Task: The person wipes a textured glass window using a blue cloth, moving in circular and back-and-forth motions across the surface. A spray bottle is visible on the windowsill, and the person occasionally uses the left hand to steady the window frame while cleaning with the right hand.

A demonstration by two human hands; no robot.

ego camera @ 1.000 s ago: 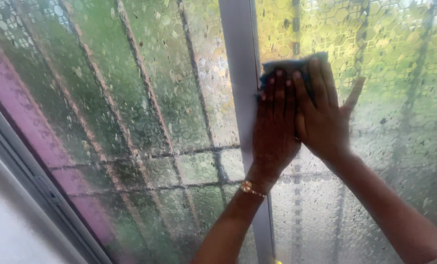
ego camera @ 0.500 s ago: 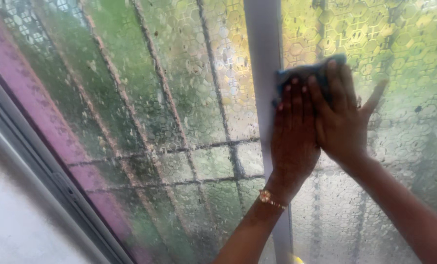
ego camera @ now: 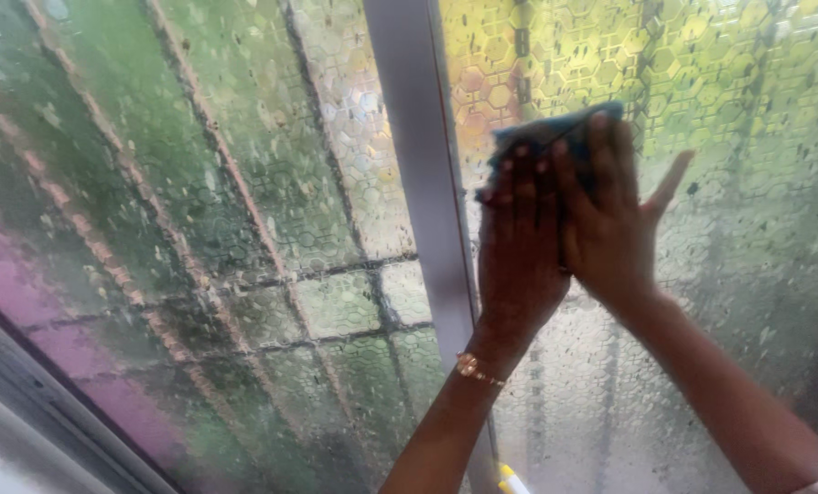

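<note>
Both my hands press a blue cloth (ego camera: 542, 133) flat against a patterned glass pane (ego camera: 748, 183), just right of the grey window bar (ego camera: 418, 183). My left hand (ego camera: 519, 247), with a gold bracelet on its wrist, lies over the cloth's left part. My right hand (ego camera: 615, 220) overlaps it from the right, fingers on the cloth and thumb spread out. Most of the cloth is hidden under the fingers; only its top edge shows.
A second textured pane (ego camera: 244, 229) with dark grid lines behind it fills the left side. A grey window frame (ego camera: 25, 402) runs along the lower left corner. A small yellow and white object (ego camera: 510, 477) peeks in at the bottom edge.
The view has shifted, so the bar and hands sit further left in frame than half a second ago. The hands stay together on the cloth against the glass.
</note>
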